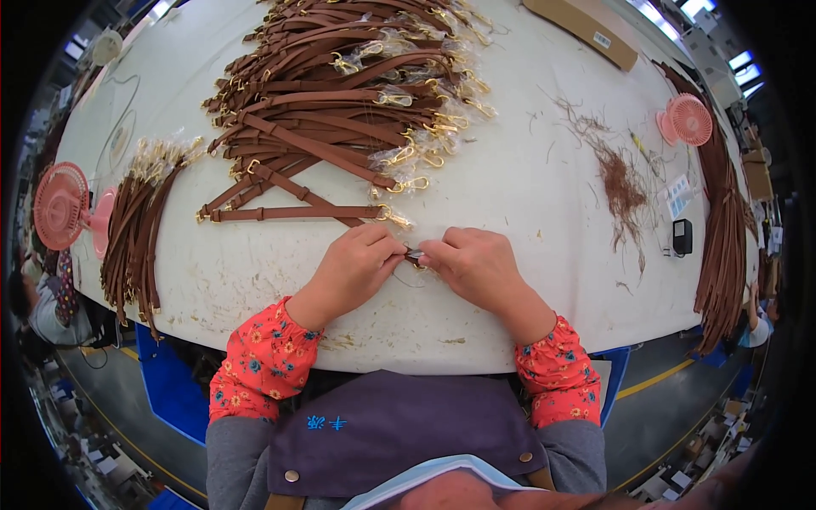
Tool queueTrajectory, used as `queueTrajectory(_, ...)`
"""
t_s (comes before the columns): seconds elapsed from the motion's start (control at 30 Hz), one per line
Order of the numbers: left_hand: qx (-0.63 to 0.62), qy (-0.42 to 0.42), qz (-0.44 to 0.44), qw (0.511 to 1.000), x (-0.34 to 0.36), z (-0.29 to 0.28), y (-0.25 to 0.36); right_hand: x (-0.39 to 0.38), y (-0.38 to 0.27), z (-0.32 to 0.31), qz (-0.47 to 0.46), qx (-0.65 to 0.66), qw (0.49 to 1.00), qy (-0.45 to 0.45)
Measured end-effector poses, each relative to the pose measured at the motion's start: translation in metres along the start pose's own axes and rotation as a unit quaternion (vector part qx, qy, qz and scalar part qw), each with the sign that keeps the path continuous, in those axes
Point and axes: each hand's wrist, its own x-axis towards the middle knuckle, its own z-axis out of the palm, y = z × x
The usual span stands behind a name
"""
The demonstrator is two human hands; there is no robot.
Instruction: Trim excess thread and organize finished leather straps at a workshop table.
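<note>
Brown strap end (411, 258) | gold fitting (418, 266), partly hidden | left hand (355, 265), right hand (476, 268) pinching

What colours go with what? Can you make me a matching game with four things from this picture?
Things:
1. Big strap pile
2. Apron
3. Fan on the table's right side
4. Sleeve covers

Colours:
A. Pink
B. Red with flowers
C. Brown, with gold-coloured clips
D. Dark purple

Right pairs: 1-C, 2-D, 3-A, 4-B
</note>
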Motion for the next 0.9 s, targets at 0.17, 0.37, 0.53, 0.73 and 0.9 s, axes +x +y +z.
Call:
queueTrajectory(0.17,-0.045,-0.022,-0.042,0.998,0.003,-0.004,0.003,0.001,-0.001,0.001,-0.006,-0.009,1.000,0.008)
queueTrajectory(0.37,-0.067,-0.025,-0.066,0.995,0.006,0.000,0.003,0.002,-0.005,0.000,-0.014,-0.047,0.999,-0.002)
queueTrajectory(0.53,-0.041,-0.029,-0.063,0.997,0.007,0.000,0.004,0.002,-0.008,-0.001,-0.019,-0.064,0.998,-0.010)
queueTrajectory(0.73,-0.126,-0.224,-0.062,0.964,0.014,-0.033,-0.002,0.000,-0.002,-0.001,0.023,-0.028,0.999,-0.014)
queueTrajectory(0.9,-0.207,-0.227,-0.046,0.951,0.005,-0.048,-0.024,0.001,0.000,-0.019,0.156,0.131,0.979,-0.018)
